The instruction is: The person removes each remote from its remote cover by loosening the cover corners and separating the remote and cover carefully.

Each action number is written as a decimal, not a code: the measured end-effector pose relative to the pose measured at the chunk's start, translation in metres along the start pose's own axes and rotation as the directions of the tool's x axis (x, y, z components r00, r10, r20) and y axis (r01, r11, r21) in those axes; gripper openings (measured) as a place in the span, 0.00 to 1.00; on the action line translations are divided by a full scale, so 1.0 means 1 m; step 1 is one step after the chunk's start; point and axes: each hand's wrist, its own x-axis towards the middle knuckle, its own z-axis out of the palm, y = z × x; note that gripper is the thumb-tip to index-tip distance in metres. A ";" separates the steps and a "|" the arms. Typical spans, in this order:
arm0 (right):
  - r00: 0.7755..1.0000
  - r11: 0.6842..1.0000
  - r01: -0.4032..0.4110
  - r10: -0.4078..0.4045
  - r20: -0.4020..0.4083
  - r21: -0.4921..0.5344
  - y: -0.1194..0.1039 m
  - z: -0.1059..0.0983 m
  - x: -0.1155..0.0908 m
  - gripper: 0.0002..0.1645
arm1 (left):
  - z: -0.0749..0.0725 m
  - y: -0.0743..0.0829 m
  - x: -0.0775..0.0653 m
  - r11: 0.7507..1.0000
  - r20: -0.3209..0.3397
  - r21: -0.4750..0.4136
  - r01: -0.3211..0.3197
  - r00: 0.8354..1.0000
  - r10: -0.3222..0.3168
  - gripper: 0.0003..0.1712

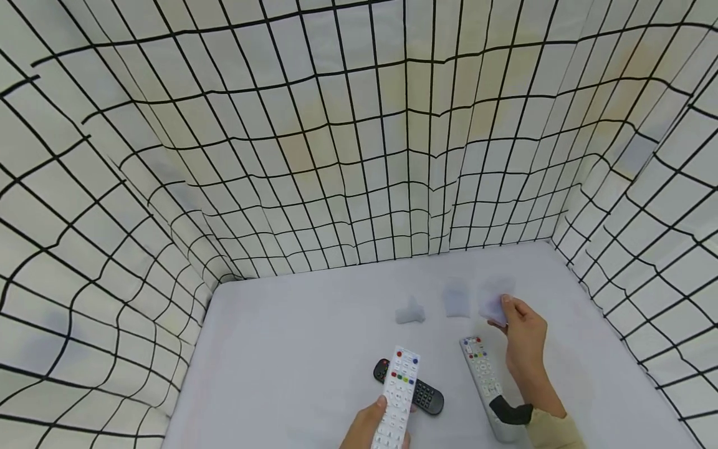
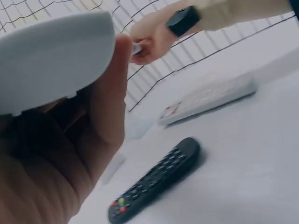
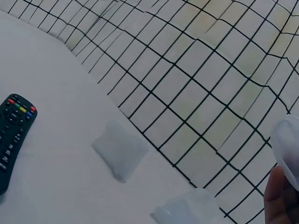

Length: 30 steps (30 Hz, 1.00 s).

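Observation:
My left hand [image 1: 367,421] grips a white remote control [image 1: 398,393] with coloured buttons, tilted up above the table; the left wrist view shows its pale underside close up. A black remote control [image 1: 428,397] lies beneath it, partly covered in the head view. At the right, my right hand [image 1: 526,333] pinches a translucent plastic pouch [image 1: 492,305] between thumb and fingers. Two similar pale pouches lie to its left, one crumpled pouch [image 1: 411,310] and one flatter pouch [image 1: 456,300]. A second white remote control [image 1: 483,368] lies on the table near the right forearm.
The white tabletop [image 1: 280,349] is enclosed at the back and sides by white cloth walls with a black grid [image 1: 364,156]. A black band [image 1: 509,411] sits at the right wrist, overlapping the second white remote in the head view.

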 end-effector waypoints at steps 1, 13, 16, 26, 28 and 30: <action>1.000 1.000 -0.010 0.010 0.008 -0.017 0.003 0.002 -0.003 0.23 | -0.001 0.005 -0.001 1.000 -0.016 0.009 -0.008 1.000 0.008 0.44; 0.991 0.990 -0.042 0.059 0.124 -0.137 0.028 0.017 -0.011 0.25 | -0.055 -0.013 0.008 0.983 -0.476 0.181 0.019 0.877 0.071 0.52; 0.982 0.981 -0.034 0.068 0.177 -0.190 0.027 0.025 -0.011 0.27 | -0.068 -0.019 0.011 0.954 -0.584 0.294 0.063 0.801 0.127 0.50; 0.960 0.967 -0.033 0.101 0.261 -0.254 0.031 0.062 -0.007 0.23 | -0.087 -0.031 0.025 0.878 -0.745 0.451 0.160 0.609 0.271 0.30; 0.961 0.967 -0.031 0.098 0.259 -0.252 0.033 0.070 -0.006 0.21 | -0.088 -0.033 0.025 0.863 -0.760 0.467 0.192 0.587 0.280 0.30; 0.959 0.967 -0.024 0.094 0.268 -0.255 0.036 0.076 -0.004 0.20 | -0.088 -0.033 0.025 0.845 -0.776 0.485 0.224 0.556 0.298 0.28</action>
